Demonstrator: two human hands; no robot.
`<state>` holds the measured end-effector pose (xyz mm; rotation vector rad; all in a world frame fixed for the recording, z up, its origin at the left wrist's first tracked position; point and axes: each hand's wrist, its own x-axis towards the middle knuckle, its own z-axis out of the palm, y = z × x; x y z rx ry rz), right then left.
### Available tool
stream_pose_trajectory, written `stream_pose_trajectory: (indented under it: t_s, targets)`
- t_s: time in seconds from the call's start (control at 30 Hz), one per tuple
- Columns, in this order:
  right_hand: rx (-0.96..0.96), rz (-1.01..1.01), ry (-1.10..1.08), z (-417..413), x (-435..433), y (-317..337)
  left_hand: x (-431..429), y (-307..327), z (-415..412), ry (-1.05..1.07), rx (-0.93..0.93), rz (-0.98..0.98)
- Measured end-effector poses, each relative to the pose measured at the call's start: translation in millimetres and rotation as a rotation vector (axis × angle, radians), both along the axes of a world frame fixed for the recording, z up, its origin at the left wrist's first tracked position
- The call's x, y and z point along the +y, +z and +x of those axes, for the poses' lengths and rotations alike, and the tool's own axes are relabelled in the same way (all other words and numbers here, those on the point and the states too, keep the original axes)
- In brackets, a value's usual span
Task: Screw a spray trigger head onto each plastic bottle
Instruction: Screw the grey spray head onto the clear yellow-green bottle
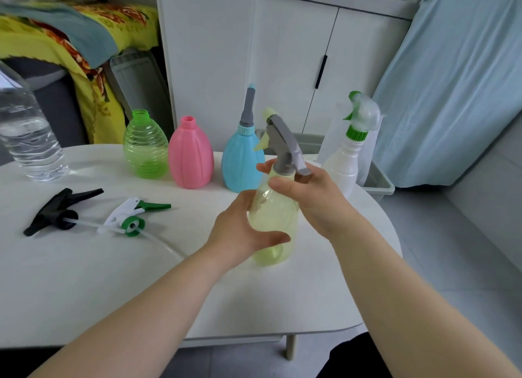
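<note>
While both forearms reach in from the bottom edge, the person's left hand (243,230) wraps around the belly of a pale yellow bottle (272,225), thumb across the front, holding it just over the white tabletop (84,287). The right hand (308,196) is curled around the bottle's neck, fingers pinching the collar of a grey trigger head (285,143) that already sits on top, its yellowish nozzle pointing left. Can't really tell if the bottle's base touches the tabletop or hangs slightly above it.

Off to the left, two loose sprayers lie flat: a black trigger head (58,209) and a white-and-green trigger head (132,213), each with a thin dip tube trailing out to the right.

Further back there's a row standing upright: an open-necked green bottle (145,146), a pink bottle (190,154) right beside it, also uncapped, then a blue bottle (241,163) with a tall grey nozzle. A white bottle (343,163) with a green-collared sprayer stands behind the right hand. A clear water bottle (25,129) sits at the far left edge, and white cabinets (310,52) fill the background.
</note>
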<state>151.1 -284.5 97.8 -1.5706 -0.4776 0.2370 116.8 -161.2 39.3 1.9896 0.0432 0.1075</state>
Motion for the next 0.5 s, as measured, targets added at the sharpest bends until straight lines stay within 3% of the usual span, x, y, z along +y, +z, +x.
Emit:
stream_pose_trajectory:
  t_s: [0.1,0.3,0.5]
  targets:
    - [-0.045,-0.012,-0.203,-2,5,-8,-10,-4,-3,0.132,-0.047,0.067]
    - [0.002,0.011,-0.046,-1,-14,-2,12,-6,1,-0.177,0.017,-0.007]
    - [-0.041,-0.055,0.061,-7,-13,-6,13,-11,5,-0.151,-0.004,-0.055]
